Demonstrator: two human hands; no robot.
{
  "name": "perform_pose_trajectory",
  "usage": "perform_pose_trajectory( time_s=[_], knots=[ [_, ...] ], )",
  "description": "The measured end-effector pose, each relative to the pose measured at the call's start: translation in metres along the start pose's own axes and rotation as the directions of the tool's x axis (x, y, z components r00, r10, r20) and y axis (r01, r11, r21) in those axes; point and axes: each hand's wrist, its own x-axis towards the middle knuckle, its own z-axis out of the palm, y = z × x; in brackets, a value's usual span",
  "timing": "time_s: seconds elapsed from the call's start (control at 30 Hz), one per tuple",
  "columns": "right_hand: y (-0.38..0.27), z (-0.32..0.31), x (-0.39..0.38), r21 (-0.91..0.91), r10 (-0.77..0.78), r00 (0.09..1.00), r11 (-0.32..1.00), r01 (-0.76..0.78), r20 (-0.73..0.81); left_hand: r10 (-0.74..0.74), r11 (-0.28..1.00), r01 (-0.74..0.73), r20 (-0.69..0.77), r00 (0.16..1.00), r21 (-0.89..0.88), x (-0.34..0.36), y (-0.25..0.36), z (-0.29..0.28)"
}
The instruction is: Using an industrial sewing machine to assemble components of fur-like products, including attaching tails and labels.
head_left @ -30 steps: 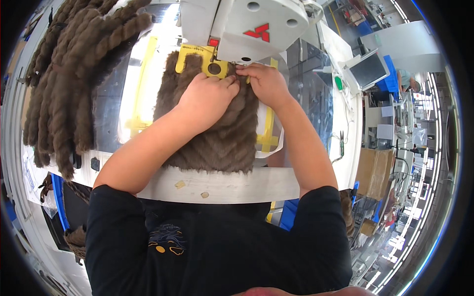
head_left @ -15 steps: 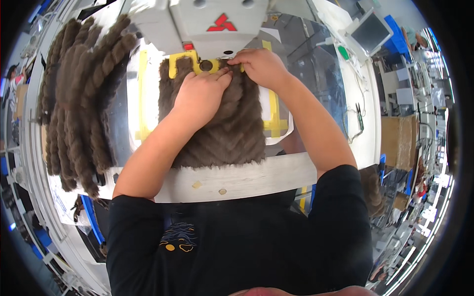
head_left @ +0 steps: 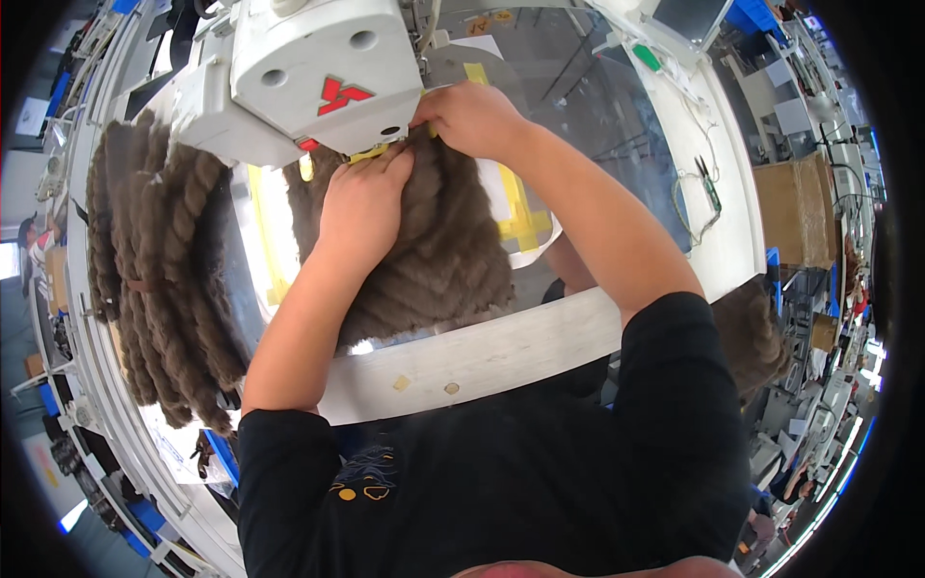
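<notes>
A brown fur piece (head_left: 429, 270) lies under the white sewing machine head (head_left: 265, 111), on a work surface with yellow tape. A yellow plate (head_left: 368, 154) peeks out under the head, mostly hidden. My left hand (head_left: 361, 207) rests on the fur just before the head, fingers bent together onto it. Right of that, my right hand (head_left: 467, 120) has its fingers closed on the fur's far edge beside the head; its fingertips are partly hidden. A bundle of twisted brown fur strips (head_left: 145, 270) lies at the left.
The table's pale front edge (head_left: 501, 356) runs below my forearms. At the right are snips (head_left: 709, 188), a thin cable, a green object (head_left: 646, 58), a screen (head_left: 684, 17) and a cardboard box (head_left: 790, 212). Another person (head_left: 37, 246) appears at the far left rim.
My view has swung, so the machine head sits further left, covering more of the yellow plate, and the fur lies more slanted. Both hands stay on the fur beside the head.
</notes>
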Motion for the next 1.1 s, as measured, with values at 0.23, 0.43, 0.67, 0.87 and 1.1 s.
perform_pose_trajectory(
  time_s=[0.23, 0.43, 0.67, 0.87, 1.1],
  knots=[
    [-0.007, -0.007, 0.010, 0.011, 0.067, 0.995, 0.998, -0.068, 0.067, 0.041, 0.998, -0.040, -0.033, 0.999, 0.041, 0.002, -0.003, -0.001],
    [-0.005, -0.001, 0.012, 0.026, 0.032, 0.998, 0.999, -0.034, 0.059, -0.012, 0.993, 0.007, 0.033, 0.999, 0.121, -0.003, -0.005, -0.003],
    [0.007, 0.016, -0.018, 0.104, -0.130, 0.987, 0.985, 0.140, -0.098, 0.064, 0.983, -0.084, 0.123, 0.990, 0.165, -0.005, -0.019, -0.026],
    [-0.007, 0.033, -0.051, 0.081, -0.239, 0.959, 0.964, 0.254, -0.155, 0.099, 0.976, -0.142, 0.246, 0.964, 0.164, 0.006, -0.049, -0.027],
    [-0.012, 0.029, -0.050, -0.081, -0.263, 0.964, 0.962, 0.259, -0.045, 0.038, 0.986, -0.076, 0.241, 0.970, 0.148, 0.007, -0.054, -0.016]
  ],
)
